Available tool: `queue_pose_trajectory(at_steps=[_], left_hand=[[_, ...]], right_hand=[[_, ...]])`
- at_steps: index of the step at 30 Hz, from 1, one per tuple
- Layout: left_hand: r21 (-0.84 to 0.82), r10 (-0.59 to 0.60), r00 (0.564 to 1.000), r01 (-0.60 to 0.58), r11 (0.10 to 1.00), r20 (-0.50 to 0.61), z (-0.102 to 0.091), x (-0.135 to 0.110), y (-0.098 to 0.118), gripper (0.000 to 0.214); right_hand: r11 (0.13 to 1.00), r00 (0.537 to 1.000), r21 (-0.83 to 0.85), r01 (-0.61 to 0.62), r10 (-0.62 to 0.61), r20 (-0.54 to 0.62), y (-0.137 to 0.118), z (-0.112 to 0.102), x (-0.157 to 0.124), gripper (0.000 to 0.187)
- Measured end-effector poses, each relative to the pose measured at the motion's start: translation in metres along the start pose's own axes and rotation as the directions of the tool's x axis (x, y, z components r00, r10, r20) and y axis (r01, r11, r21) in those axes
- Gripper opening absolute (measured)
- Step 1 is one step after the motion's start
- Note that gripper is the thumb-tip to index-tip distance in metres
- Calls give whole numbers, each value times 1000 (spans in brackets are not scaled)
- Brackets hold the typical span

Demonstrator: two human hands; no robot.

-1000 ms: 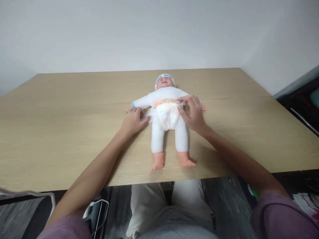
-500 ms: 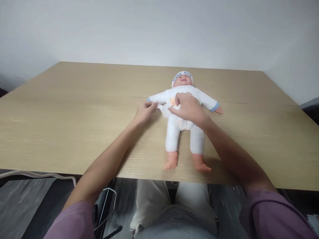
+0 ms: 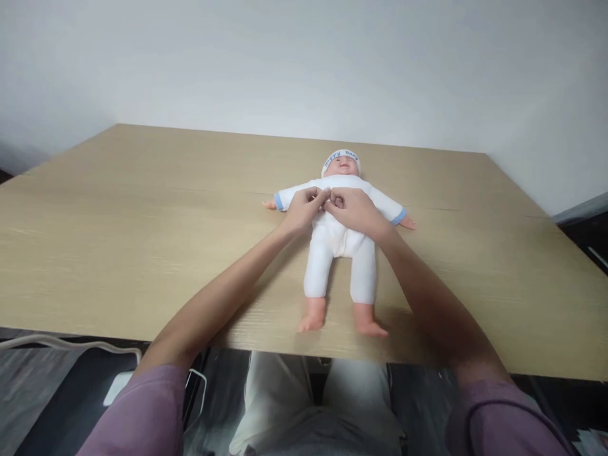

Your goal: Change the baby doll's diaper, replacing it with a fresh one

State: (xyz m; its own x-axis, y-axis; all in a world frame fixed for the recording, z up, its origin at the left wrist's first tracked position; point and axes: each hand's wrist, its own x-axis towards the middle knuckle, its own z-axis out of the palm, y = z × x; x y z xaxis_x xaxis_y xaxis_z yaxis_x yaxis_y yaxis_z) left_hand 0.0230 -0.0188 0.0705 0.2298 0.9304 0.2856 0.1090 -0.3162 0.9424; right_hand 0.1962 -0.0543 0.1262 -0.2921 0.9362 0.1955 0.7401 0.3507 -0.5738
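Observation:
A baby doll [image 3: 363, 285] in a white suit with blue cuffs and a "Happy Baby" headband lies on its back, feet towards me. Around its hips is a white diaper [image 3: 340, 244]. My left hand [image 3: 306, 206] is closed in a pinch at the doll's belly, on the diaper's upper edge; the fingertips hide the flap itself. Right beside it, my right hand [image 3: 354, 208] rests on the belly with curled fingers, thumb and fingertips meeting those of the left. Whatever lies between the right fingers is hidden.
The doll lies on a wide wooden table [image 3: 142, 253], whose front edge is close to my lap. Behind the table stands a pale wall [image 3: 294, 63]. A white cable [image 3: 61, 342] runs below the front edge at the left.
My left hand has carried the diaper's side flap from beside the doll in to the belly, meeting my right hand. The doll's left-side hand now shows. The view has shifted slightly.

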Motion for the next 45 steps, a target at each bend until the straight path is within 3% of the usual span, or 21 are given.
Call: queue_pose_trajectory(at_steps=[3, 7, 12, 15, 23, 28, 35, 42, 45], left_hand=[[-60, 67, 998, -68, 996, -21, 3, 0, -14, 62], [-81, 61, 992, -70, 994, -113, 0, -2, -38, 55], [-71, 93, 995, -95, 993, -28, -5, -1, -55, 56], [-99, 72, 997, -72, 992, -5, -6, 1, -55, 58], [-121, 18, 997, -26, 992, -72, -4, -1, -55, 64], [-73, 46, 991, -55, 996, -123, -5, -4, -59, 62], [-3, 93, 977, -95, 995, -191, -6, -7, -60, 49], [189, 218, 929, -166, 968, -299, -1, -20, -46, 39], [281, 340, 910, -270, 921, -238, -1, -29, -34, 39]], right_hand=[[1000, 1000, -15, -6, 6, -3, 3, 0, 2, 43], [998, 999, -57, 23, -25, -27, 6, 3, 4, 39], [997, 998, -79, 20, -26, -64, 9, 7, 5, 42], [995, 995, -96, 19, -28, -95, 11, 9, 5, 44], [991, 984, -127, 52, -72, -164, 16, 13, 6, 39], [993, 983, -97, 68, -83, -166, 21, 13, 7, 38], [992, 965, -61, 112, -123, -230, 28, 14, 8, 23], [996, 964, -15, 93, -94, -247, 31, 6, 6, 9], [997, 964, -8, 75, -74, -255, 34, 6, 4, 20]])
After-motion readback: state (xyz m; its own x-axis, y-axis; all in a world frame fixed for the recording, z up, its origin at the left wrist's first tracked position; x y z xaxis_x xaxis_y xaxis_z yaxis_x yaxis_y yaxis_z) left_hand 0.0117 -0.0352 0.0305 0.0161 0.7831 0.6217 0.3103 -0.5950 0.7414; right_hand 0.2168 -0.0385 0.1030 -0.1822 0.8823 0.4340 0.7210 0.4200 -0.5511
